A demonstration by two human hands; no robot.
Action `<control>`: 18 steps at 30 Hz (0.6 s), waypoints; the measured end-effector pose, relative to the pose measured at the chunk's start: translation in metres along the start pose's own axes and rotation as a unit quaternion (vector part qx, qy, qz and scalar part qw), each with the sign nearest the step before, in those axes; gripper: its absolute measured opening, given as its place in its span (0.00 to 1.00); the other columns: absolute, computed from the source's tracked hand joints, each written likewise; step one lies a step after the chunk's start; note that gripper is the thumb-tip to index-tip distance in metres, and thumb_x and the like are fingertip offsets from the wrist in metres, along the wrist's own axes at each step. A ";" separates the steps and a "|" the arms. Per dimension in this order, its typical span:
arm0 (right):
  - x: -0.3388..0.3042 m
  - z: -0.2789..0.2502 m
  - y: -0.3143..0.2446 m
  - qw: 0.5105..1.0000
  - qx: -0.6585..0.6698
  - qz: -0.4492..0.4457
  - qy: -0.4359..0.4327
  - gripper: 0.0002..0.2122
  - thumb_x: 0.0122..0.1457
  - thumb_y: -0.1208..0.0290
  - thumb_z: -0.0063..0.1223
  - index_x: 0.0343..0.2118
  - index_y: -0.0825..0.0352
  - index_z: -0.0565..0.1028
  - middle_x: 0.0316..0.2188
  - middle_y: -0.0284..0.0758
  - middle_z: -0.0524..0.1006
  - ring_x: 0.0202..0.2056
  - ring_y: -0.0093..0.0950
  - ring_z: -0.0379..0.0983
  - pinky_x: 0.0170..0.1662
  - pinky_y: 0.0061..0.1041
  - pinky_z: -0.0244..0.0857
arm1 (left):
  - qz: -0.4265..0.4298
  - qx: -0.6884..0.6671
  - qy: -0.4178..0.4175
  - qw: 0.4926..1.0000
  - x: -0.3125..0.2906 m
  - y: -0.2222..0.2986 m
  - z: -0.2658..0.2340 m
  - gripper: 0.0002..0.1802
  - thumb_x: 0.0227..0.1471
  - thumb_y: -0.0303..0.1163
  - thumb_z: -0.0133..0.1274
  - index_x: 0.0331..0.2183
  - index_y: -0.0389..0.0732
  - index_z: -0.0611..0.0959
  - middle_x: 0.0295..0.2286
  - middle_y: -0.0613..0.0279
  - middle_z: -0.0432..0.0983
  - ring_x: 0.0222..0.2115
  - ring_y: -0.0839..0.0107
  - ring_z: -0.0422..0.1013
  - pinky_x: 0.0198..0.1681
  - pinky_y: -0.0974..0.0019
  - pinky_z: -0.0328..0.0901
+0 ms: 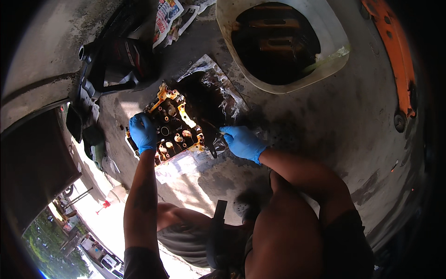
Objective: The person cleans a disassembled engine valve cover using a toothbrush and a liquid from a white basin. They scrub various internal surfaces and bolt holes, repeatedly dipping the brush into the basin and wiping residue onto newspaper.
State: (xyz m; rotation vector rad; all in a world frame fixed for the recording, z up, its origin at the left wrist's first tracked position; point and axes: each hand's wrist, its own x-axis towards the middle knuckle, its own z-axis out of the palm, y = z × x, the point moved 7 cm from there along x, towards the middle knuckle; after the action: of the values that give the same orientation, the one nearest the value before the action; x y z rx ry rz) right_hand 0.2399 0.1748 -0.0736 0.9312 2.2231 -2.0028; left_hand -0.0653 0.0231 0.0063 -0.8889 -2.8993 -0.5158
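An oily engine valve cover point(188, 116), its open ribbed side with several round posts turned up, lies on an oil-soaked plastic sheet point(176, 166) on the floor. My left hand point(143, 132), in a blue glove, is closed on its left edge; the fingertips are hidden behind the hand. To the right of the cover, my gloved right hand point(242, 143) pinches a thin dark piece at its fingertips, too small and dark to name. A short black piece point(212, 148) lies by the cover's right corner.
At the top stands a white plastic basin point(335, 58) with dark liquid and slotted parts inside. Black oil jugs point(123, 60) and crumpled newspaper point(166, 21) lie at upper left. An orange metal bar point(395, 51) runs along the right. My knees are close below the cover.
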 end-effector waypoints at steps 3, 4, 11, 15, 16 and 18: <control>-0.035 0.016 0.001 0.994 0.087 0.049 -0.035 0.13 0.60 0.76 0.46 0.47 0.69 0.75 0.31 0.51 0.79 0.33 0.46 0.78 0.39 0.40 0.70 | 0.010 0.003 -0.001 1.000 0.001 0.002 0.000 0.10 0.55 0.32 0.50 0.30 0.37 0.83 0.30 0.48 0.77 0.33 0.50 0.73 0.40 0.54 0.66; -0.036 0.014 -0.003 0.994 0.089 0.046 -0.039 0.13 0.61 0.75 0.47 0.47 0.69 0.74 0.31 0.50 0.79 0.34 0.46 0.78 0.40 0.40 0.71 | 0.007 0.012 -0.008 1.000 0.001 0.002 0.000 0.10 0.55 0.32 0.50 0.30 0.37 0.83 0.30 0.47 0.77 0.33 0.50 0.73 0.39 0.54 0.66; -0.039 0.025 -0.066 0.991 0.086 0.054 -0.092 0.08 0.56 0.73 0.48 0.35 0.73 0.70 0.22 0.50 0.75 0.26 0.46 0.76 0.32 0.44 0.68 | 0.008 0.024 -0.018 1.000 0.002 0.007 -0.001 0.10 0.56 0.31 0.49 0.30 0.37 0.83 0.28 0.47 0.76 0.32 0.49 0.72 0.37 0.54 0.66; -0.036 0.021 -0.060 0.992 0.025 0.075 -0.099 0.09 0.52 0.74 0.50 0.34 0.74 0.72 0.25 0.53 0.76 0.29 0.50 0.76 0.34 0.46 0.68 | 0.015 0.046 -0.007 0.999 0.001 0.010 0.000 0.10 0.56 0.31 0.49 0.29 0.38 0.83 0.28 0.47 0.76 0.31 0.49 0.72 0.36 0.53 0.65; -0.036 0.014 -0.054 0.993 0.007 0.098 -0.067 0.09 0.51 0.74 0.50 0.33 0.74 0.73 0.25 0.53 0.76 0.30 0.51 0.76 0.34 0.46 0.68 | 0.016 0.039 -0.007 0.999 0.001 0.010 0.000 0.10 0.56 0.31 0.49 0.29 0.38 0.83 0.28 0.47 0.76 0.31 0.48 0.72 0.36 0.53 0.65; -0.038 0.022 -0.054 0.984 -0.045 0.051 -0.162 0.12 0.52 0.72 0.52 0.36 0.75 0.74 0.31 0.53 0.78 0.37 0.49 0.77 0.41 0.44 0.71 | 0.027 0.035 -0.005 0.999 0.002 0.011 0.000 0.10 0.55 0.31 0.49 0.29 0.38 0.82 0.27 0.47 0.76 0.31 0.48 0.72 0.35 0.53 0.65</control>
State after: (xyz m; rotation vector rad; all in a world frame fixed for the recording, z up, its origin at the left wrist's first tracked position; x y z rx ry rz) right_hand 0.2400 0.1381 -0.0136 0.6417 2.0261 -1.8385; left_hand -0.0610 0.0332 0.0100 -0.9590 -2.8729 -0.4032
